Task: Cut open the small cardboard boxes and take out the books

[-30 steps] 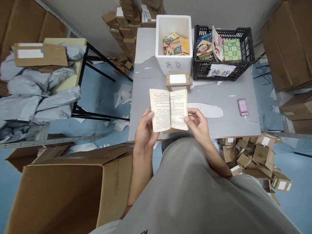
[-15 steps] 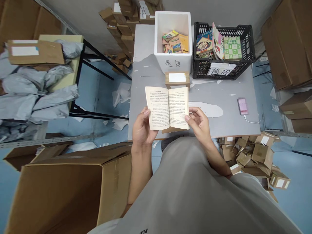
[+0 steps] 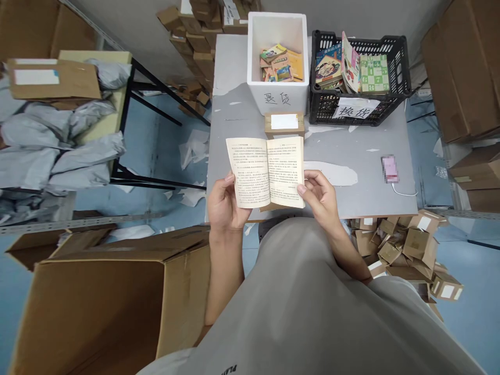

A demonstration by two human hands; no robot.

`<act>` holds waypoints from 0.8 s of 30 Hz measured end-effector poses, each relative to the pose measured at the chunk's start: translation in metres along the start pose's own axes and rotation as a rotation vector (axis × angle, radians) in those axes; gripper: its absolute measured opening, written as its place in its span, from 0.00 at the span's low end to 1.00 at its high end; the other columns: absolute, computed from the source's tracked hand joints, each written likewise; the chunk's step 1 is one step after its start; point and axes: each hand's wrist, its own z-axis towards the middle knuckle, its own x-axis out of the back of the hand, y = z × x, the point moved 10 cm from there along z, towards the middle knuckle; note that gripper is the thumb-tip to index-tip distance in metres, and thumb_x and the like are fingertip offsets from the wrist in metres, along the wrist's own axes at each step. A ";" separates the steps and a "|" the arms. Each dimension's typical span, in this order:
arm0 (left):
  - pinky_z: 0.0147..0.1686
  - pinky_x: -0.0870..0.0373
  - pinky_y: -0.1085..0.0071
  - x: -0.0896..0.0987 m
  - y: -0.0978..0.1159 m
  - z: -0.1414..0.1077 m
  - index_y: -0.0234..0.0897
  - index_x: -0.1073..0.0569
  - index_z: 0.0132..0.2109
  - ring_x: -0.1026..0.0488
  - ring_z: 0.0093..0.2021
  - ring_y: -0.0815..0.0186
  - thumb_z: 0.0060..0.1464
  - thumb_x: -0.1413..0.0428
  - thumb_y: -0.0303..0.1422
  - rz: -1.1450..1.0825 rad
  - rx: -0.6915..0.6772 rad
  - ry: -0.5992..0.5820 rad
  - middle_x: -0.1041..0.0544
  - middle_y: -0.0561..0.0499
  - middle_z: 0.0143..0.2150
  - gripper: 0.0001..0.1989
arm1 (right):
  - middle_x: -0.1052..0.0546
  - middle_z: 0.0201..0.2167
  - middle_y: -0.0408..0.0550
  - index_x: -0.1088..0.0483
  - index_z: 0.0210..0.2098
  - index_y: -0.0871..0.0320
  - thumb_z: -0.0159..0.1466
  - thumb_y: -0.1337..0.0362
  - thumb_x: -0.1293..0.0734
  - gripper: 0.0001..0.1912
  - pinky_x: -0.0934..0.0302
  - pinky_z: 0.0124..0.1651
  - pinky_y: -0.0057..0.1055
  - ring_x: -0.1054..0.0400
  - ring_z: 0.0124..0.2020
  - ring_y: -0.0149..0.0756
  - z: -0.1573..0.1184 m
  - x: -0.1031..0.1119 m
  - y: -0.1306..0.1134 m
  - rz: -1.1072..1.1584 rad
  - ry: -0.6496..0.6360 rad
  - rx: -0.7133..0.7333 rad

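Observation:
An open book (image 3: 269,172) with printed pages is spread above the near edge of the grey table (image 3: 242,125). My left hand (image 3: 226,203) grips its left side, thumb on the page edge and fingers behind. On the right edge, my right hand (image 3: 321,197) pinches the pages, with the thumb in front. Just beyond the book lies a small cardboard box (image 3: 284,124) with a white label. Part of another brown cardboard piece shows under the book's lower edge, mostly hidden.
At the table's back stand a white foam box (image 3: 277,99) and a black crate (image 3: 359,109), both holding books. A pink phone (image 3: 389,169) with a cable lies right. A large open carton (image 3: 97,312) is at lower left; grey parcels (image 3: 35,125) fill the left shelf.
The book's left side has shifted slightly left together with my left hand, and the book lies a little wider open. My right hand stays almost in place.

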 end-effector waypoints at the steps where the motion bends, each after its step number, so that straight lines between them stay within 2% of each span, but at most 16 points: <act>1: 0.62 0.15 0.53 0.001 0.000 0.000 0.41 0.19 0.38 0.16 0.63 0.47 0.61 0.34 0.38 0.010 -0.002 0.009 0.12 0.45 0.46 0.07 | 0.17 0.49 0.49 0.26 0.52 0.49 0.72 0.41 0.24 0.22 0.23 0.55 0.41 0.20 0.48 0.42 0.000 -0.001 0.000 -0.010 -0.006 -0.003; 5: 0.64 0.16 0.53 0.007 0.000 0.000 0.42 0.18 0.39 0.15 0.62 0.48 0.63 0.33 0.42 0.052 -0.018 0.021 0.12 0.45 0.46 0.09 | 0.17 0.50 0.49 0.27 0.52 0.49 0.71 0.38 0.25 0.24 0.23 0.57 0.44 0.19 0.53 0.45 -0.001 -0.002 -0.002 -0.029 -0.009 -0.019; 11: 0.64 0.16 0.48 0.012 0.000 0.002 0.41 0.19 0.38 0.17 0.64 0.45 0.64 0.34 0.46 0.107 -0.026 -0.015 0.12 0.43 0.46 0.13 | 0.17 0.47 0.49 0.26 0.49 0.48 0.68 0.34 0.24 0.26 0.23 0.57 0.47 0.20 0.55 0.49 -0.001 0.003 -0.003 -0.026 0.056 -0.010; 20: 0.65 0.17 0.46 0.013 0.002 0.000 0.41 0.18 0.42 0.20 0.69 0.42 0.63 0.34 0.46 0.104 -0.028 -0.013 0.12 0.42 0.49 0.13 | 0.16 0.46 0.49 0.24 0.48 0.49 0.71 0.42 0.23 0.19 0.23 0.57 0.45 0.19 0.54 0.48 -0.002 0.011 -0.006 0.026 0.098 0.058; 24: 0.66 0.16 0.47 0.014 0.003 0.000 0.41 0.17 0.43 0.21 0.70 0.43 0.64 0.35 0.44 0.087 -0.037 -0.011 0.12 0.42 0.51 0.12 | 0.16 0.46 0.49 0.24 0.48 0.49 0.69 0.40 0.23 0.22 0.23 0.57 0.45 0.19 0.55 0.48 -0.002 0.013 -0.005 -0.007 0.104 0.041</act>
